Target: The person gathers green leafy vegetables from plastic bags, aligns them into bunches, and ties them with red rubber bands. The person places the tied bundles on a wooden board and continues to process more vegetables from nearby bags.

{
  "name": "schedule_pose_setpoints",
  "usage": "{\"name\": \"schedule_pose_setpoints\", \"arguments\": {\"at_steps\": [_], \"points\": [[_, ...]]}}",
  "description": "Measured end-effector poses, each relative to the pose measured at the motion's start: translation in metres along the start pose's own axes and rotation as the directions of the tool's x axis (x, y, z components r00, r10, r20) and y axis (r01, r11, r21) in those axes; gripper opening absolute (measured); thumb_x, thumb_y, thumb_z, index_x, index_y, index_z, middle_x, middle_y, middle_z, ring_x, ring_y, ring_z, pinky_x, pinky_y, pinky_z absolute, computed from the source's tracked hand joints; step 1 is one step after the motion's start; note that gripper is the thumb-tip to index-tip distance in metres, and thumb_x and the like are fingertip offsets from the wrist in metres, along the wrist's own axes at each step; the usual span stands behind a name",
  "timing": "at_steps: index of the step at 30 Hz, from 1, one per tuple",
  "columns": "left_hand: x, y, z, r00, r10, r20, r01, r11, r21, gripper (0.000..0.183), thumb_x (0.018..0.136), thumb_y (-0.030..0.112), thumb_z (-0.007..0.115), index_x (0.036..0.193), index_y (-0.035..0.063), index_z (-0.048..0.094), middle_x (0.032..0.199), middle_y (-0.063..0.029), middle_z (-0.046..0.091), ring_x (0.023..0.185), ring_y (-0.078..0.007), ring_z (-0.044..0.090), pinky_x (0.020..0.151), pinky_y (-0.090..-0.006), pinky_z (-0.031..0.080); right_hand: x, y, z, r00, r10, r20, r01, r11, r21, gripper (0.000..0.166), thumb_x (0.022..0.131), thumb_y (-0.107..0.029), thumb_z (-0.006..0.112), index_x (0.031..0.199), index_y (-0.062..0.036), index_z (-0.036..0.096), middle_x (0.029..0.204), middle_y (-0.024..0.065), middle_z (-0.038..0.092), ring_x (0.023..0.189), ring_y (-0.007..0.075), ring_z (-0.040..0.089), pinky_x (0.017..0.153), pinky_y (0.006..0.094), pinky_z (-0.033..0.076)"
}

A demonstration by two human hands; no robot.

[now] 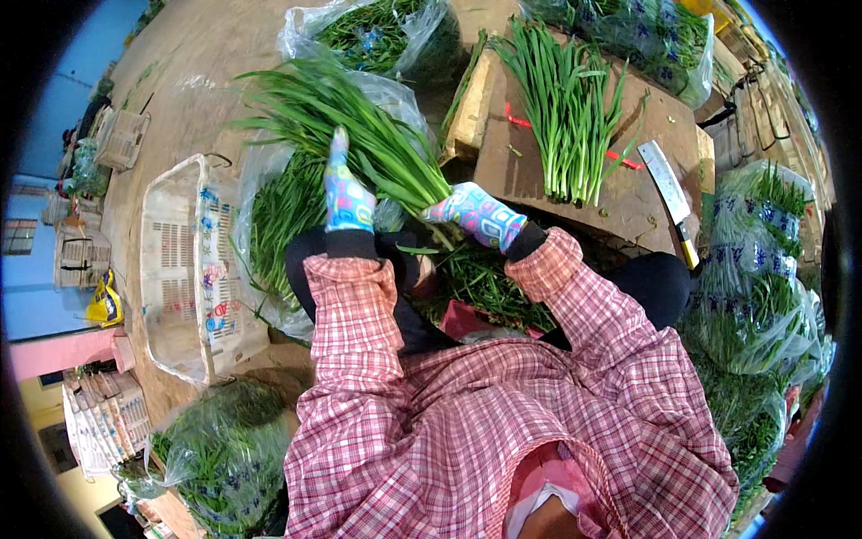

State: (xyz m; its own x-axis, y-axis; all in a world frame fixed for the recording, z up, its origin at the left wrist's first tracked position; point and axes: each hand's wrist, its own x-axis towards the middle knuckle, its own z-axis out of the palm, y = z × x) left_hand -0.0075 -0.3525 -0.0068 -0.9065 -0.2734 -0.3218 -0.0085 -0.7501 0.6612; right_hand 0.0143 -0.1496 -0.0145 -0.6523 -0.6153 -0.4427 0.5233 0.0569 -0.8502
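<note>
A bunch of long green leafy stalks (pixel 363 131) slants between my two hands, both in patterned fabric gloves. My left hand (pixel 348 192) is against the underside of the leaves, thumb up; its grip is partly hidden. My right hand (pixel 477 212) is closed around the stem ends. Below the bunch, an open plastic bag of greens (pixel 286 219) stands at my left. On the wooden board (pixel 640 212) at my right lies another bunch of stalks (pixel 572 135), across a red strip (pixel 623 160). A cleaver (pixel 667 182) with a black and yellow handle rests near the board's right edge.
An off-white plastic crate (pixel 202 269) stands at the left. Bagged greens are at the top (pixel 384 34), the upper right (pixel 646 47), the right (pixel 747 269) and the lower left (pixel 222 451). Loose green trimmings (pixel 495 286) lie between my legs, beside a pink container (pixel 465 320).
</note>
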Motion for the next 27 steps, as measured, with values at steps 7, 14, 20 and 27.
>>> {"name": "schedule_pose_setpoints", "arguments": {"at_steps": [7,14,20,27], "points": [[-0.053,-0.099,-0.037,0.955,-0.289,-0.074,0.270,0.943,-0.193,0.070,0.079,0.050,0.067,0.132,0.0123,0.042,0.130,-0.0157,0.046,0.114,-0.0353,0.048,0.095,-0.0519,0.041,0.034,0.065,-0.062,0.772,-0.571,0.278,0.522,0.321,-0.790,0.020,0.079,-0.021,0.064,0.090,-0.0055,0.071,0.080,0.0191,0.067,0.074,0.0293,0.066,0.065,0.0371,0.051],[-0.071,-0.139,-0.050,0.907,-0.403,0.119,0.419,0.889,-0.183,0.050,0.092,0.037,0.055,0.126,0.0010,0.049,0.122,-0.0120,0.056,0.112,-0.0241,0.052,0.101,-0.0384,0.038,-0.021,0.022,-0.003,0.943,-0.262,-0.204,-0.074,0.433,-0.898,0.030,0.068,-0.027,0.064,0.078,0.0008,0.064,0.070,0.0206,0.063,0.067,0.0369,0.063,0.062,0.0429,0.051],[-0.080,-0.134,-0.034,0.970,-0.241,-0.013,0.241,0.971,-0.004,0.040,0.087,0.015,0.063,0.122,-0.0004,0.052,0.111,-0.0110,0.062,0.097,-0.0220,0.061,0.089,-0.0354,0.047,-0.033,0.040,0.009,0.944,-0.268,-0.195,-0.029,0.519,-0.854,0.042,0.070,-0.030,0.070,0.092,0.0052,0.061,0.073,0.0157,0.065,0.065,0.0286,0.064,0.061,0.0380,0.051],[-0.100,-0.096,-0.010,0.923,-0.378,-0.068,0.379,0.870,0.315,0.038,0.084,0.027,0.067,0.114,0.0056,0.057,0.092,-0.0073,0.066,0.067,-0.0162,0.061,0.054,-0.0320,0.050,-0.020,0.069,-0.023,0.989,0.134,0.056,-0.145,0.937,0.317,0.018,0.085,-0.011,0.062,0.096,0.0030,0.061,0.079,0.0097,0.065,0.063,0.0194,0.063,0.057,0.0315,0.052]]}}
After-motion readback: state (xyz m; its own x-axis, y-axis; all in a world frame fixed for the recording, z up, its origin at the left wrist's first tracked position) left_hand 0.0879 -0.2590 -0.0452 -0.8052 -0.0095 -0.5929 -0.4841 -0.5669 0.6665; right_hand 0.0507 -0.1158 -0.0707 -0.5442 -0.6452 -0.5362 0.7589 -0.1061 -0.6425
